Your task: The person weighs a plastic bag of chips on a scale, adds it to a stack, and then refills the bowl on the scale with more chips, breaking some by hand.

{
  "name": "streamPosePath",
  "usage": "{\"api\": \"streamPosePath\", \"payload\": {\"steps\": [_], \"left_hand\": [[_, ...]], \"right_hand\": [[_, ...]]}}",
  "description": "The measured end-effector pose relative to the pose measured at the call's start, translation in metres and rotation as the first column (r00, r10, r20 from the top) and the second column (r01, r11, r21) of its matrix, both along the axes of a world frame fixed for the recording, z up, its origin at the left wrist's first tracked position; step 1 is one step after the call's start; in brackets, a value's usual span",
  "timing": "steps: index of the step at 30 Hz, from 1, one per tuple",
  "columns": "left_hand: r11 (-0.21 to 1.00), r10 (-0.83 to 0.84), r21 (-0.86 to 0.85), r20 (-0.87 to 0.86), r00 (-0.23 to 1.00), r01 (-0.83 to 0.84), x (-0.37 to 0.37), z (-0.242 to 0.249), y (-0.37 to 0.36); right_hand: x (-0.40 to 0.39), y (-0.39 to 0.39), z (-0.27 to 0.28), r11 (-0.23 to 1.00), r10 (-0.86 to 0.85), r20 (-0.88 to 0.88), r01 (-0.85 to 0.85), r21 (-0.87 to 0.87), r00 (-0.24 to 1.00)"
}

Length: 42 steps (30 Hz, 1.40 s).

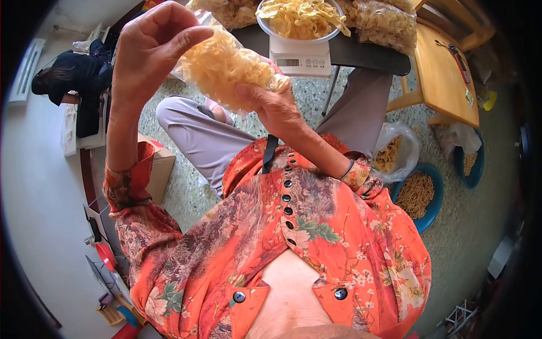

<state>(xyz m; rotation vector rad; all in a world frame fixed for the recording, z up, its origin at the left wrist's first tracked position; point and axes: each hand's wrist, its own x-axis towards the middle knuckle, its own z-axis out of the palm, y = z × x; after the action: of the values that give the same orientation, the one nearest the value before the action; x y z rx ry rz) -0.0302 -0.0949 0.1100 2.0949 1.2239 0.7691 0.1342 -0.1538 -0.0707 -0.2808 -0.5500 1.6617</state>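
A clear plastic bag (220,70) filled with pale yellow, curly dried pieces is held up in front of me, tilted. My right hand (274,107) grips its lower end, thumb in front and the other fingers mostly behind it. At the upper end, my left hand (161,48) is closed in a pinch, thumb and bent fingers at the edge of the plastic. Just beyond the bag stands a white digital scale (300,61); its reading is too small to make out. A clear plastic bowl (262,17) of similar pale pieces rests on it.
More filled bags (387,25) lie on the dark table (367,56). A wooden chair (446,85) stands right, with tools on its seat. Below are an open bag (409,144) and blue basins (433,200) of dried food. A cardboard box (161,172) and another person (79,79) are left.
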Motion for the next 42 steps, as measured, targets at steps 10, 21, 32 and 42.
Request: {"api": "streamPosePath", "payload": {"steps": [10,21,32,42], "left_hand": [[0.973,-0.110,-0.213,-0.071,0.991,0.093,-0.020,0.013,-0.012],[0.906,-0.125,0.388,-0.127,0.984,0.166,-0.021,0.005,-0.016],[0.983,-0.121,0.161,0.205,0.971,0.088,-0.013,-0.013,-0.036],[0.988,-0.009,0.151,0.191,0.982,-0.020,-0.019,-0.012,-0.035]], "right_hand": [[0.000,-0.002,0.003,1.000,-0.008,-0.005,0.008,-0.029,1.000],[-0.001,-0.005,0.003,0.997,0.070,-0.112,-0.072,-0.009,0.991],[-0.003,-0.005,0.002,0.997,0.073,-0.065,-0.072,0.025,0.995],[-0.004,-0.007,0.000,0.996,0.082,-0.081,-0.080,0.028,0.993]]}}
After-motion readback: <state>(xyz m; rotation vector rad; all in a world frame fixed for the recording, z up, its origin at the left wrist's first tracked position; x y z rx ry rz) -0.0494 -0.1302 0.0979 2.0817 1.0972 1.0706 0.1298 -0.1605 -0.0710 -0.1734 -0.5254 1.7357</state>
